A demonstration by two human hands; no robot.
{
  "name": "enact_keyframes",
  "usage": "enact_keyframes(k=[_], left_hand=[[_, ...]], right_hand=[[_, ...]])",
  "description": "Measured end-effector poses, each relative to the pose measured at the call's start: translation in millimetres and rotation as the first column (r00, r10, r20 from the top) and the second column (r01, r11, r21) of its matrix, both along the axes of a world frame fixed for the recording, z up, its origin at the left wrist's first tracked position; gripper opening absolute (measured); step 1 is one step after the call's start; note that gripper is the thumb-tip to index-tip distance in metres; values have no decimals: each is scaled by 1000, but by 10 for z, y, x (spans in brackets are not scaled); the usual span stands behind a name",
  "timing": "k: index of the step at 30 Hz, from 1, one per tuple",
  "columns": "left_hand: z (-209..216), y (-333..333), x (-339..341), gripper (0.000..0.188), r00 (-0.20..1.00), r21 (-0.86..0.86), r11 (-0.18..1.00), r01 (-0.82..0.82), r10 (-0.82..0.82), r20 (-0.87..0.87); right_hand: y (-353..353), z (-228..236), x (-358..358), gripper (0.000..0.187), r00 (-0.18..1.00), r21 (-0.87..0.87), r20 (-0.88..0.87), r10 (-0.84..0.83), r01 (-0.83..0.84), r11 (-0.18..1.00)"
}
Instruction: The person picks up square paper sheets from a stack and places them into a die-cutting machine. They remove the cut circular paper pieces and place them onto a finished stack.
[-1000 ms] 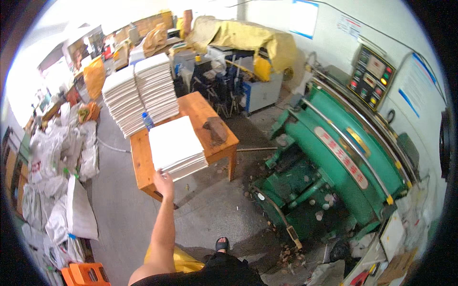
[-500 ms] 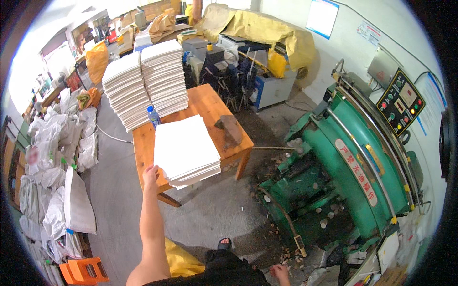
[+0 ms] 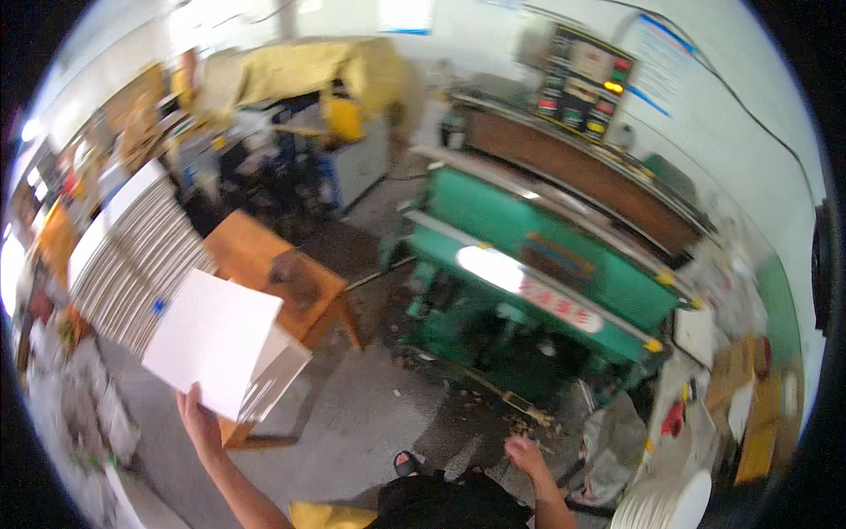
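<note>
My left hand point(image 3: 196, 414) pinches the near edge of a white card sheet point(image 3: 216, 339), which is tilted up over a shorter stack of white sheets point(image 3: 280, 375) on the wooden table point(image 3: 251, 256). Two tall stacks of white card point(image 3: 141, 256) rise behind it, with a blue bottle cap point(image 3: 159, 306) showing beside the sheet. A dark block-like object point(image 3: 295, 271) lies on the table. My right hand point(image 3: 526, 454) hangs low in front of the green machine point(image 3: 493, 220), its fingers curled and nothing visible in them. Motion blurs the picture.
The green press-like machine has a metal front bar and a control panel point(image 3: 586, 84) with lit buttons. Scraps litter the floor at its base. White plastic sacks point(image 3: 79, 397) line the left side. Round white pieces point(image 3: 665, 502) and cardboard point(image 3: 753, 414) stand at the lower right.
My view has swung right toward the machine. The top sheet is lifted and tilted in my left hand. My right hand has come up further into view.
</note>
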State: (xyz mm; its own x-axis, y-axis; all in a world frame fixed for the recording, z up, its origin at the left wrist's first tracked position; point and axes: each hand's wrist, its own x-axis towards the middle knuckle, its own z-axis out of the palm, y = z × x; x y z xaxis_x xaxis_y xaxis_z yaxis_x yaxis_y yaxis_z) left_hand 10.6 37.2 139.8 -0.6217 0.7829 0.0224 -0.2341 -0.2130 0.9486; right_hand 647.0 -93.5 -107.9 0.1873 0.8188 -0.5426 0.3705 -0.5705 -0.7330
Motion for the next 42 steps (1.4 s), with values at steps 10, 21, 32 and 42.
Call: enact_keyframes(k=[10, 21, 32, 42], left_hand=[[-327, 642, 2511, 62, 735, -100, 757, 645, -579, 353], [-706, 39, 3935, 45, 643, -433, 481, 763, -634, 429], [-1290, 718, 5402, 39, 451, -288, 348, 892, -699, 555], [-2203, 2130, 6707, 33, 383, -156, 415, 897, -549, 743]], right_hand=[[1579, 2308, 959, 44, 677, 438, -682, -276, 681, 587], [3186, 652, 2350, 27, 465, -134, -532, -708, 779, 613], [2932, 990, 3072, 26, 253, 20, -947, -200, 663, 748], [570, 1280, 3452, 41, 390, 191, -765, -512, 897, 398]])
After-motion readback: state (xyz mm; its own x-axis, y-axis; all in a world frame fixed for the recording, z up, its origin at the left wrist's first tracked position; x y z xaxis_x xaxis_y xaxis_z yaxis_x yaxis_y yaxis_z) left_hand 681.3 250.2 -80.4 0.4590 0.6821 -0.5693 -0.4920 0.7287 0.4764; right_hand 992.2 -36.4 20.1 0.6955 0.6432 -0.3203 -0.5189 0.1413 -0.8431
